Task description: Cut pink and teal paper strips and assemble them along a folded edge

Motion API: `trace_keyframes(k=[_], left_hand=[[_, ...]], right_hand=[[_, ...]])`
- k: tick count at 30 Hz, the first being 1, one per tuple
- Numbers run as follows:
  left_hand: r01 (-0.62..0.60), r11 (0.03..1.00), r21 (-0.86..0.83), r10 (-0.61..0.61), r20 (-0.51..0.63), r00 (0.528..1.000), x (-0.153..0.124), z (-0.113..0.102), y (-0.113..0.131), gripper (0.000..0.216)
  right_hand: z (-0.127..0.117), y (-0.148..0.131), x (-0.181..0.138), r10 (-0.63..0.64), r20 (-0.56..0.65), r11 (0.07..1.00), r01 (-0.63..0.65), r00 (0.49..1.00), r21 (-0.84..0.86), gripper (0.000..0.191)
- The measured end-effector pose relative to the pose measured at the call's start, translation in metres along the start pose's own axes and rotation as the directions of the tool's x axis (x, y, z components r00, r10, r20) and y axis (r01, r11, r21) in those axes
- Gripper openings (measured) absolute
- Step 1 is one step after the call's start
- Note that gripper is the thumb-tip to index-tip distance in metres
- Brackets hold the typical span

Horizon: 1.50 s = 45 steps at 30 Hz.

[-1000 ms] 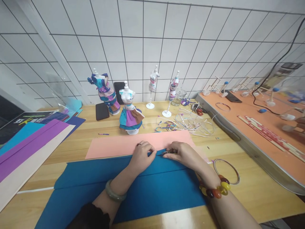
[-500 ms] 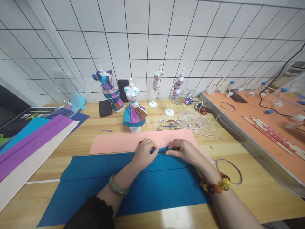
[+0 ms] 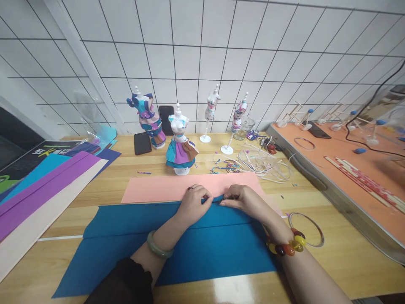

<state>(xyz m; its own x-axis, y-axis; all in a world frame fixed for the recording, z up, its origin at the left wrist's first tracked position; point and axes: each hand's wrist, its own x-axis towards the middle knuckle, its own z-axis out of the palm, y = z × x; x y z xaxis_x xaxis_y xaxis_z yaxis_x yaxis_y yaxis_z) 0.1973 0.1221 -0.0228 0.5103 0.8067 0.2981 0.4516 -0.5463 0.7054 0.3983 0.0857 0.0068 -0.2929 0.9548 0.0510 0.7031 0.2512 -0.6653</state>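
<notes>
A large blue felt sheet (image 3: 177,247) lies on the wooden table in front of me, and a pink sheet (image 3: 164,189) lies just beyond it. My left hand (image 3: 193,204) pinches the far edge of the blue sheet, fingers closed on it. My right hand (image 3: 245,201) is closed right beside it on a small dark tool at the same edge; I cannot make out what the tool is. A green bangle sits on my left wrist and a beaded bracelet on my right.
Several small dressed mannequins (image 3: 180,141) stand at the back by the tiled wall, with two phones (image 3: 142,143) and a tangle of strips (image 3: 262,162). Stacked coloured sheets (image 3: 41,190) lie at left. A metal ring (image 3: 306,230) lies at right, beside an orange table (image 3: 348,164).
My hands stay at the blue sheet's far edge, a little closer together. The view has shifted slightly.
</notes>
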Motion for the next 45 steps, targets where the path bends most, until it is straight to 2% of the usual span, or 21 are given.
trace_keyframes(k=[17,38,45], left_hand=[[-0.002,1.000,0.000,0.002,0.001,1.000,-0.001,0.001,-0.003,0.011],[-0.001,0.999,0.033,-0.001,0.043,0.999,-0.001,-0.001,-0.002,0.010],[-0.062,0.995,0.078,0.053,0.108,0.993,0.001,-0.017,-0.009,0.013]], right_hand=[[0.001,-0.003,-0.002,0.034,-0.014,0.999,-0.034,0.999,0.022,0.031],[0.000,-0.003,-0.004,0.037,-0.037,0.998,-0.039,0.999,-0.039,0.029],[0.001,-0.004,-0.005,0.016,-0.054,0.999,-0.018,0.998,-0.041,0.027]])
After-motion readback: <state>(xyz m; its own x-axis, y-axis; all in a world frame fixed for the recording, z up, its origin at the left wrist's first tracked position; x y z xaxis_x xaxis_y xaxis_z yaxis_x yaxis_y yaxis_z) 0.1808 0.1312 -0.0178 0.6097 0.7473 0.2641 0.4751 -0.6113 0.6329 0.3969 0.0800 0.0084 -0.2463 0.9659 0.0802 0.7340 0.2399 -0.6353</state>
